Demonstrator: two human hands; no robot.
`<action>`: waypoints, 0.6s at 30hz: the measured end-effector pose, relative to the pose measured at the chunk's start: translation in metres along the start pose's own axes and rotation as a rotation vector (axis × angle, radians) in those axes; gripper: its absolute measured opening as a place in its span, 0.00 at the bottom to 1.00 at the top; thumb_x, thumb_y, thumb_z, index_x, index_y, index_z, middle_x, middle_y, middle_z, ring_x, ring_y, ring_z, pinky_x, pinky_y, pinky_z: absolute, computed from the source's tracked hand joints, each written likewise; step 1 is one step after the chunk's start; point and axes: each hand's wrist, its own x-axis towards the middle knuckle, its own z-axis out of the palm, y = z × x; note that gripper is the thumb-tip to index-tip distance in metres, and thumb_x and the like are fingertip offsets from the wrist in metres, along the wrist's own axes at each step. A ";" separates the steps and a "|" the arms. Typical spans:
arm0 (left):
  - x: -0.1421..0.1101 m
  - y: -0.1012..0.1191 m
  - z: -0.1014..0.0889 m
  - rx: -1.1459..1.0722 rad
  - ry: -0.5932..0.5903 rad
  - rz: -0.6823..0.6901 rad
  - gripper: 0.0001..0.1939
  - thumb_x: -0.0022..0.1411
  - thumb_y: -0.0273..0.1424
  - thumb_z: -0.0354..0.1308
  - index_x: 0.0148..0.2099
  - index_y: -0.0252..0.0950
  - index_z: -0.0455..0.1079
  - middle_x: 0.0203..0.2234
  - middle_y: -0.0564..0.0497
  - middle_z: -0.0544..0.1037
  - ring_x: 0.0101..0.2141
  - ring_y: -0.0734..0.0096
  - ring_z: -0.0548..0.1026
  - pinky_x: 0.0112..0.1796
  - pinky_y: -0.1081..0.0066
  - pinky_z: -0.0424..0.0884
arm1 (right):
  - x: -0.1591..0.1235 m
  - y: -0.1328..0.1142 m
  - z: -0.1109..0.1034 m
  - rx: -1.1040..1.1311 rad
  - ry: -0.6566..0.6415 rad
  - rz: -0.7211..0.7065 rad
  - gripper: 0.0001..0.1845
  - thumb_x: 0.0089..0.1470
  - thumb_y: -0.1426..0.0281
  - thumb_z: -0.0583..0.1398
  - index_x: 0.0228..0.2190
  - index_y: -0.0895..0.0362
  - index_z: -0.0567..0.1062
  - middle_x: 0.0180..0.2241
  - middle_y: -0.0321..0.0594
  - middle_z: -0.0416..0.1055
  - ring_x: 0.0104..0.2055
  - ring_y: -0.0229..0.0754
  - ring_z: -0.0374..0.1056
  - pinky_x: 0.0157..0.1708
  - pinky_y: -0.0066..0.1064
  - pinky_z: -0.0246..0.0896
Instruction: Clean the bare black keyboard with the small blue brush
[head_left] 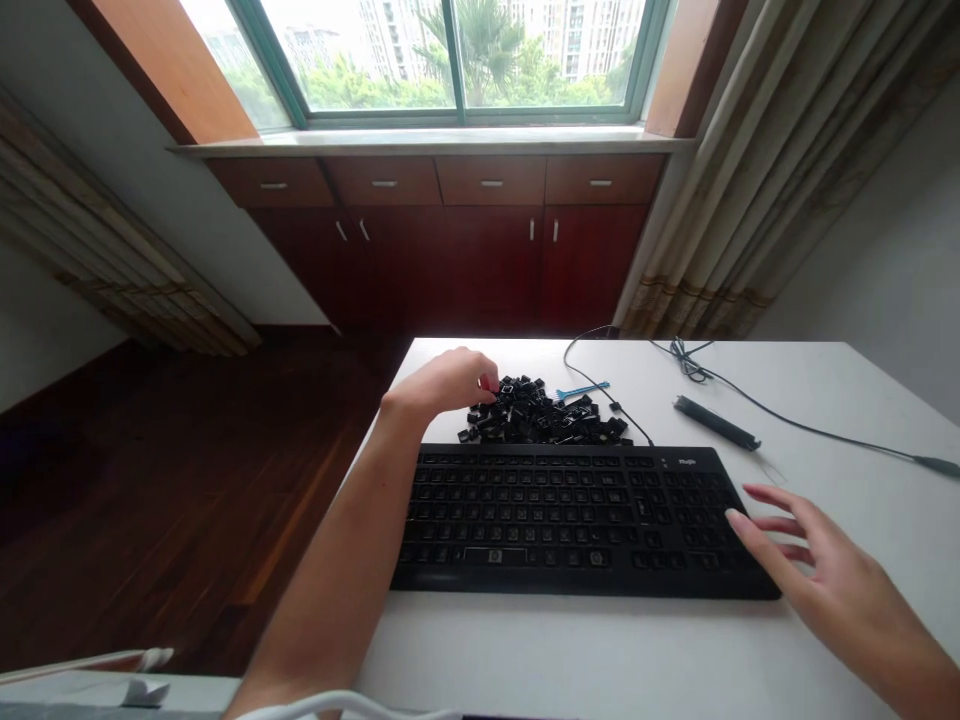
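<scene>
A black keyboard lies across the white table, its key positions showing bare sockets without caps. Behind it is a heap of loose black keycaps. My left hand reaches over the keyboard's left end to the heap's left side. Its thumb and fingers are pinched together among the keycaps; whatever is between the fingertips is too small to make out. My right hand hovers by the keyboard's right edge, fingers apart and holding nothing; I cannot tell whether the thumb touches the keyboard.
A blue brush-like tool lies behind the heap. Right of it are a long black bar and a dark cable with a bundled loop. A white cord crosses the bottom edge. Beyond the table stand red-brown cabinets.
</scene>
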 end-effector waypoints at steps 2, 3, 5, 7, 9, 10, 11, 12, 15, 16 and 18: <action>-0.002 0.002 -0.003 -0.034 0.020 0.021 0.05 0.57 0.34 0.64 0.36 0.42 0.80 0.30 0.53 0.81 0.30 0.68 0.76 0.30 0.72 0.65 | 0.010 -0.024 -0.014 -0.146 -0.017 -0.147 0.36 0.53 0.40 0.56 0.53 0.51 0.73 0.51 0.51 0.74 0.50 0.59 0.74 0.41 0.44 0.73; -0.002 0.003 -0.004 -0.055 0.029 0.033 0.05 0.58 0.35 0.64 0.36 0.42 0.80 0.30 0.53 0.81 0.31 0.68 0.76 0.31 0.72 0.65 | 0.015 -0.039 -0.021 -0.205 -0.045 -0.208 0.35 0.55 0.40 0.55 0.52 0.52 0.74 0.51 0.51 0.75 0.51 0.59 0.73 0.42 0.45 0.72; -0.003 0.009 -0.006 -0.106 0.043 0.053 0.07 0.59 0.36 0.63 0.38 0.42 0.80 0.32 0.52 0.81 0.33 0.67 0.77 0.32 0.71 0.67 | 0.026 -0.073 -0.030 -0.287 -0.146 -0.287 0.33 0.57 0.41 0.54 0.50 0.51 0.75 0.48 0.48 0.77 0.47 0.56 0.75 0.43 0.43 0.71; -0.004 0.016 -0.009 -0.176 0.045 0.074 0.11 0.60 0.38 0.63 0.44 0.42 0.80 0.34 0.52 0.82 0.35 0.67 0.78 0.34 0.71 0.69 | 0.035 -0.108 -0.035 -0.317 -0.225 -0.385 0.32 0.58 0.43 0.55 0.51 0.51 0.75 0.50 0.46 0.77 0.47 0.55 0.75 0.44 0.42 0.71; -0.005 0.023 -0.012 -0.260 0.030 0.099 0.15 0.62 0.41 0.63 0.48 0.42 0.79 0.37 0.52 0.82 0.36 0.67 0.78 0.36 0.72 0.71 | 0.041 -0.140 -0.036 -0.315 -0.281 -0.492 0.29 0.58 0.45 0.55 0.51 0.50 0.76 0.49 0.44 0.77 0.48 0.54 0.75 0.46 0.41 0.69; -0.006 0.027 -0.014 -0.304 0.017 0.113 0.15 0.62 0.42 0.63 0.49 0.42 0.79 0.38 0.52 0.82 0.37 0.68 0.79 0.37 0.73 0.72 | 0.044 -0.154 -0.035 -0.302 -0.307 -0.546 0.28 0.59 0.46 0.56 0.52 0.49 0.75 0.50 0.42 0.77 0.49 0.53 0.74 0.47 0.41 0.68; -0.008 0.030 -0.016 -0.346 0.002 0.126 0.15 0.63 0.42 0.62 0.49 0.43 0.79 0.39 0.52 0.83 0.38 0.68 0.79 0.37 0.73 0.72 | 0.047 -0.166 -0.033 -0.284 -0.319 -0.595 0.27 0.59 0.47 0.56 0.52 0.49 0.75 0.50 0.42 0.77 0.49 0.54 0.74 0.47 0.42 0.68; -0.009 0.033 -0.019 -0.385 -0.011 0.135 0.15 0.63 0.43 0.62 0.49 0.43 0.79 0.39 0.53 0.83 0.38 0.69 0.79 0.37 0.73 0.73 | 0.049 -0.176 -0.031 -0.264 -0.357 -0.633 0.26 0.60 0.48 0.57 0.52 0.49 0.75 0.49 0.42 0.77 0.49 0.53 0.74 0.47 0.41 0.68; -0.011 0.039 -0.025 -0.482 -0.041 0.140 0.16 0.64 0.44 0.61 0.47 0.40 0.79 0.38 0.51 0.83 0.37 0.69 0.80 0.36 0.73 0.73 | 0.058 -0.196 -0.021 -0.164 -0.460 -0.729 0.22 0.60 0.52 0.59 0.50 0.50 0.76 0.49 0.43 0.77 0.49 0.51 0.74 0.45 0.39 0.68; -0.012 0.041 -0.026 -0.511 -0.050 0.138 0.17 0.65 0.45 0.60 0.47 0.39 0.79 0.37 0.50 0.83 0.37 0.68 0.80 0.35 0.73 0.73 | 0.062 -0.200 -0.018 -0.144 -0.479 -0.759 0.21 0.60 0.54 0.59 0.50 0.51 0.76 0.49 0.44 0.77 0.49 0.50 0.73 0.45 0.38 0.68; -0.011 0.044 -0.026 -0.572 -0.068 0.139 0.19 0.66 0.46 0.59 0.47 0.37 0.78 0.36 0.49 0.83 0.37 0.67 0.80 0.35 0.72 0.74 | 0.068 -0.206 -0.012 -0.102 -0.473 -0.798 0.20 0.60 0.58 0.60 0.50 0.53 0.75 0.47 0.44 0.77 0.48 0.48 0.73 0.46 0.38 0.68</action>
